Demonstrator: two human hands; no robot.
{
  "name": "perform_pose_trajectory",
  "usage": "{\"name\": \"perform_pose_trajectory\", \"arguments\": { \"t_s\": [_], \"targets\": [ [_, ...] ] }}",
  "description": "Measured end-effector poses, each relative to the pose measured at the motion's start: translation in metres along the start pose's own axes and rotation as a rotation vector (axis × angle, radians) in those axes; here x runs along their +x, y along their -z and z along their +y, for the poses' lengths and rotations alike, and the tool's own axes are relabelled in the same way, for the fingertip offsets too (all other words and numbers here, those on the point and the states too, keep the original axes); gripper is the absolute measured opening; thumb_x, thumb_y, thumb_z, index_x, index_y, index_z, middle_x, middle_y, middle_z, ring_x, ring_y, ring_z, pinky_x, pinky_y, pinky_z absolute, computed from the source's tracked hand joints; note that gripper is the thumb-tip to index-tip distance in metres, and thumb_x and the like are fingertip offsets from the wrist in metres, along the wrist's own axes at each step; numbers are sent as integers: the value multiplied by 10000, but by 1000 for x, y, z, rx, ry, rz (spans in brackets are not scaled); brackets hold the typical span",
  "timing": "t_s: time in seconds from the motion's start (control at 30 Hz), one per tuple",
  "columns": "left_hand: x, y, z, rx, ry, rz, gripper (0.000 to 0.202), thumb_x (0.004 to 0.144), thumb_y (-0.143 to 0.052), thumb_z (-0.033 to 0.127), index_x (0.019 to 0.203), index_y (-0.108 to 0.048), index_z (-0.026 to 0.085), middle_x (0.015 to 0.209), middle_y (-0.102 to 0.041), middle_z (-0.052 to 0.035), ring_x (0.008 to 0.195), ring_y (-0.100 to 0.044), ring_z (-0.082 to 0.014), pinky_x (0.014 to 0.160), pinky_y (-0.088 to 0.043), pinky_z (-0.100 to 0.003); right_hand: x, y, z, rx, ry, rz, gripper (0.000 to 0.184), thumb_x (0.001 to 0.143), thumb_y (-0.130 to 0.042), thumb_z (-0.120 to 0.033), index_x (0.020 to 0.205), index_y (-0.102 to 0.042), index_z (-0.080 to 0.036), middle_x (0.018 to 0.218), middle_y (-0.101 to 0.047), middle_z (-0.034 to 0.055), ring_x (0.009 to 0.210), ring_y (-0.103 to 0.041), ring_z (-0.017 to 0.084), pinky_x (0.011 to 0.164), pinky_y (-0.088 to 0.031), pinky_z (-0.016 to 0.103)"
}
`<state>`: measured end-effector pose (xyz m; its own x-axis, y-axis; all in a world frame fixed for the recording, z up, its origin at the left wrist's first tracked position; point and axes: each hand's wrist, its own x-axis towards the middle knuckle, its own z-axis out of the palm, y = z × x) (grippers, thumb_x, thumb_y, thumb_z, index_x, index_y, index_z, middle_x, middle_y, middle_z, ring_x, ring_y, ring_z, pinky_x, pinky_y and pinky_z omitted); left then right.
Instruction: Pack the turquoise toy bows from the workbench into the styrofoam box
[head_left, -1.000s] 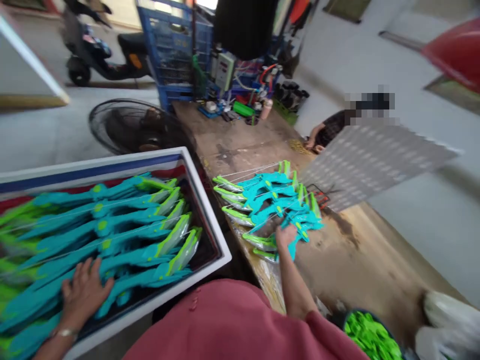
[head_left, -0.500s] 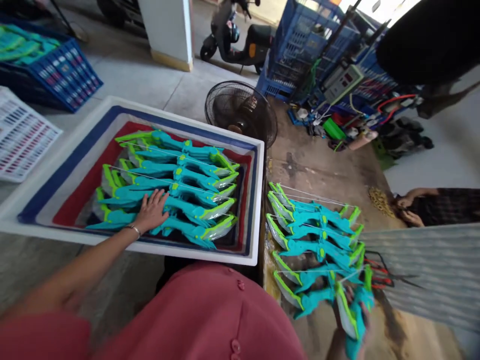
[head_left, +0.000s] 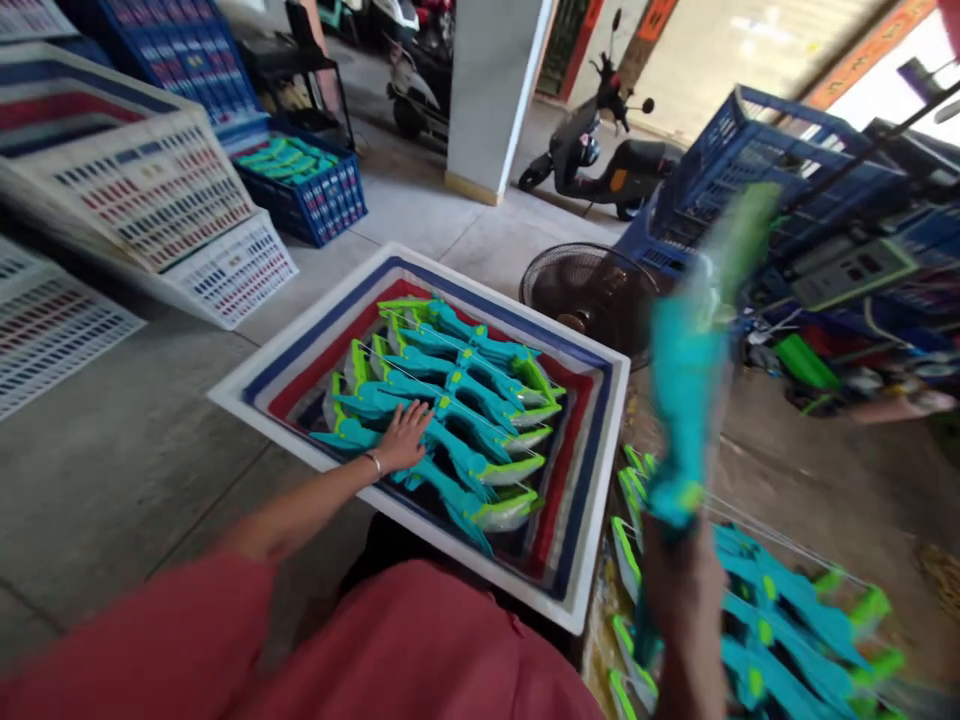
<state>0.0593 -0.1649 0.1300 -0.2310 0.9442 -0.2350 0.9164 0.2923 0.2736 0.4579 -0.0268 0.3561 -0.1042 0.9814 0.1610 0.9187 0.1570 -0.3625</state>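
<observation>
Several teal and lime-green toy bows (head_left: 459, 378) lie in overlapping rows inside a white crate (head_left: 613, 470) lined with striped cloth. My left hand (head_left: 403, 437) rests flat on them with its fingers spread. My right hand (head_left: 686, 575) is wrapped round one more toy bow (head_left: 681, 390), held upright above the worktable to the right of the crate. That bow is smeared by motion, and its lower limb is partly hidden behind my hand. Beneath it, more strung bows (head_left: 780, 600) lie in a row on the worktable.
Just beyond the crate stands a black fan (head_left: 589, 290). Blue crates (head_left: 742, 165) and a control box (head_left: 855, 270) are at the back right. White crates (head_left: 142, 180) are stacked on the left, near a blue crate (head_left: 322, 205) of green-teal pieces. Behind are a pillar (head_left: 491, 100) and a scooter (head_left: 637, 170).
My right hand has raised the toy bow from the near end of the worktable row. The view has swung left. My left hand stays on the bows in the crate.
</observation>
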Motion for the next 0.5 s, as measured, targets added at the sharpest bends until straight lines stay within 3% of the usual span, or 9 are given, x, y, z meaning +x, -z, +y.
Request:
{"name": "perform_pose_trajectory", "arguments": {
  "t_s": [0.07, 0.13, 0.2, 0.27, 0.37, 0.5],
  "targets": [
    [-1, -4, 2, -31, -6, 17, 804, 866, -545, 258, 1624, -332, 95, 1730, -224, -156, 1624, -120, -325, 1326, -50, -565, 19, -67, -58, -70, 303, -183, 433, 987, -515, -480, 1275, -586, -164, 945, -716, 109, 763, -657, 249, 629, -447, 319],
    [-1, -11, 3, -63, -11, 44, 820, 862, -557, 262, 1625, -318, 82, 1729, -226, -165, 1623, -125, -324, 1328, -54, -561, 29, -136, -112, -215, 493, -377, 274, 1043, -461, -317, 1207, -583, -133, 1052, -709, 140, 912, -681, 239, 736, -471, 306],
    [-1, -18, 5, -92, -7, 74, 822, 854, -575, 271, 1610, -333, 58, 1717, -249, -188, 1620, -142, -329, 1332, -66, -559, 35, -199, -153, -356, 568, -490, 203, 1050, -452, -221, 1146, -591, -109, 1079, -697, 166, 969, -677, 247, 770, -479, 311],
    [0, -25, 6, -116, 6, 109, 800, 842, -593, 273, 1576, -380, 35, 1689, -304, -214, 1613, -170, -337, 1334, -84, -557, 37, -248, -179, -410, 616, -541, 181, 1034, -450, -144, 1136, -595, -105, 1103, -690, 176, 1027, -663, 255, 794, -489, 314],
    [-3, -34, 9, -147, -3, 146, 750, 838, -598, 261, 1529, -436, 20, 1640, -381, -233, 1601, -205, -352, 1334, -106, -567, 32, -293, -192, -450, 649, -586, 210, 1018, -428, -79, 1134, -599, -117, 1124, -677, 173, 1082, -642, 251, 810, -505, 304],
    [-12, -37, 16, -186, -23, 168, 690, 829, -601, 233, 1478, -478, 35, 1581, -447, -235, 1577, -262, -366, 1325, -146, -589, 19, -315, -188, -518, 634, -619, 283, 1032, -334, -60, 1160, -581, -113, 1128, -645, 192, 1067, -637, 249, 822, -528, 317]
  ]
}}
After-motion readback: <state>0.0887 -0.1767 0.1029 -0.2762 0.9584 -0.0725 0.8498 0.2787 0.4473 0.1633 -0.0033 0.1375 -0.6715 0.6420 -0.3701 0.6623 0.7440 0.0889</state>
